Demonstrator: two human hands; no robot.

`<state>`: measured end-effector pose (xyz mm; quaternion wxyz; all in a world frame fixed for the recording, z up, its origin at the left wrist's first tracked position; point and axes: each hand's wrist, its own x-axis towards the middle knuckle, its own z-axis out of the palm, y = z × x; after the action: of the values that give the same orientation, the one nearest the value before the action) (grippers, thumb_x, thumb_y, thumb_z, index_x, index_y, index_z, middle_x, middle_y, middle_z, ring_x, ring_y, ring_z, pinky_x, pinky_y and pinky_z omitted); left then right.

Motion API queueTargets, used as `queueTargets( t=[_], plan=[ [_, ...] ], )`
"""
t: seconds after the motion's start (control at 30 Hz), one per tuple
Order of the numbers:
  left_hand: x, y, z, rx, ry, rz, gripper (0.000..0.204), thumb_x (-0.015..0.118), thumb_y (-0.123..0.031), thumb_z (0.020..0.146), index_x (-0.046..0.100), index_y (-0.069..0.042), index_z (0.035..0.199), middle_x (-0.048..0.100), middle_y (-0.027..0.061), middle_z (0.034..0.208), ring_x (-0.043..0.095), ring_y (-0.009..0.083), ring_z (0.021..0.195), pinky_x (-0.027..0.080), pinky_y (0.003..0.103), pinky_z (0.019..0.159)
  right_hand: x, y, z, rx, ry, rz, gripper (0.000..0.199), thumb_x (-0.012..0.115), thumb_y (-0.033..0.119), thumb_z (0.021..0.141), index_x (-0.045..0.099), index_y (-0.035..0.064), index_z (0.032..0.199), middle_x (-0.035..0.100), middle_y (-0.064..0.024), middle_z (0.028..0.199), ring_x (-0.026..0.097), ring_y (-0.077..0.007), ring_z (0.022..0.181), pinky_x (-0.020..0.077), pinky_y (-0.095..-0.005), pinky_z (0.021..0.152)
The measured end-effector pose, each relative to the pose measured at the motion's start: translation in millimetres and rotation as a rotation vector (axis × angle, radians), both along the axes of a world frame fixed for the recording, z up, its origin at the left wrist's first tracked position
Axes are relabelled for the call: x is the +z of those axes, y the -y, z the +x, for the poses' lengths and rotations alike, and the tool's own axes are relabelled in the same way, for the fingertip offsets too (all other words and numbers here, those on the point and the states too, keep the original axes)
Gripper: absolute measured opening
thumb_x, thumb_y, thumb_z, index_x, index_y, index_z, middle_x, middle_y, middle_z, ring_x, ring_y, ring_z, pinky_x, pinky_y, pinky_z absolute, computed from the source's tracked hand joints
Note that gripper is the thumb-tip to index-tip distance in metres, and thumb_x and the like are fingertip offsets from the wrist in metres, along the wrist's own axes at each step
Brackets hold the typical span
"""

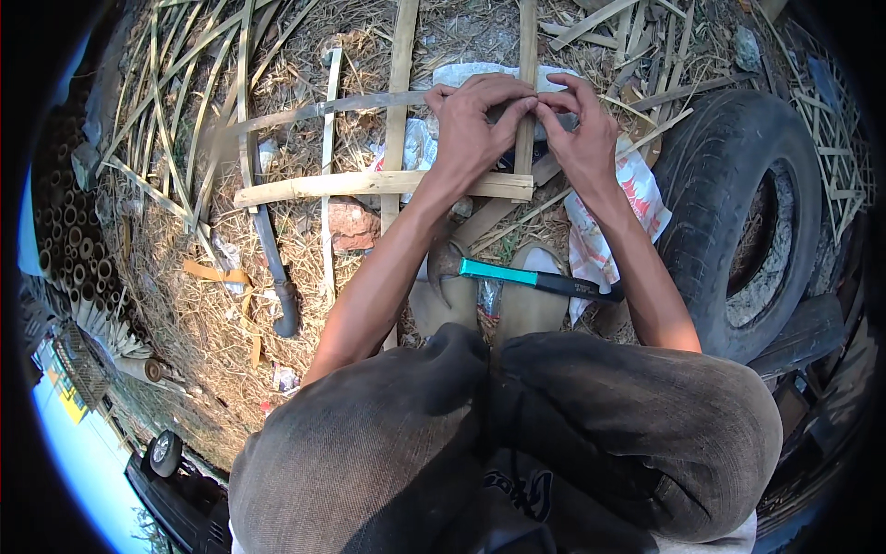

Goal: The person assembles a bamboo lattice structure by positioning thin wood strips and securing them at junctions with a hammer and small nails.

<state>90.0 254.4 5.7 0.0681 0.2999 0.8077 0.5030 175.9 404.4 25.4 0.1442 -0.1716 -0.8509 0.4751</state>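
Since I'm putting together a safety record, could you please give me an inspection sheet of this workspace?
Surface: bare ground, strewn with straw
Work things: lengthwise slat under the fingertips; split crosspiece nearer the body; thin strip running leftward from the left hand; hammer at the shoes; long-bladed knife to the left
Clutter: brick, crumpled red-and-white packaging, loose slats
Hands: left hand and right hand meet at the fingertips; anything pinched is too small to tell
Cables: nothing seen
Surroundings: tyre at right; stacked bamboo poles and dark vehicle at left
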Motion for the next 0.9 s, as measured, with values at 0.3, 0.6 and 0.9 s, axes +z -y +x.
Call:
queueTargets(
  t=[0.3,0.6,0.9],
  plan=[
    [-5,4,1,0.034,-0.198,-0.040,0.007,0.075,-0.018,0.092,0.080,-0.017,0.096,0.078,-0.0052,0.095,0.068,0.0109,0.092,0.025,0.042,0.093,89,45,47,0.417,0.741,-0.160,0.057,0.087,0.035,0.082,0.060,-0.0040,0.113,0.067,-0.0167,0.088,0.067,-0.0310,0.084,0.0529,-0.0414,0.074],
    [-5,7,-3,0.046,-0.180,-0.040,0.009,0.073,-0.017,0.095,0.080,-0.015,0.099,0.078,-0.0009,0.097,0.067,0.0118,0.088,0.026,0.039,0.094,45,96,91,0.642,0.601,-0.084,0.044,0.073,0.028,0.093,0.057,-0.0104,0.106,0.068,-0.0251,0.091,0.067,-0.0431,0.099,0.0544,-0.0497,0.089],
    [-1,2,3,0.018,-0.164,-0.049,0.007,0.074,-0.015,0.092,0.079,-0.014,0.097,0.078,-0.0002,0.095,0.069,0.0149,0.088,0.027,0.042,0.094,48,83,121,0.797,0.690,-0.036,0.026,0.058,0.019,0.102,0.054,-0.0052,0.110,0.065,-0.0299,0.080,0.065,-0.0500,0.080,0.0497,-0.0573,0.074]
  ],
)
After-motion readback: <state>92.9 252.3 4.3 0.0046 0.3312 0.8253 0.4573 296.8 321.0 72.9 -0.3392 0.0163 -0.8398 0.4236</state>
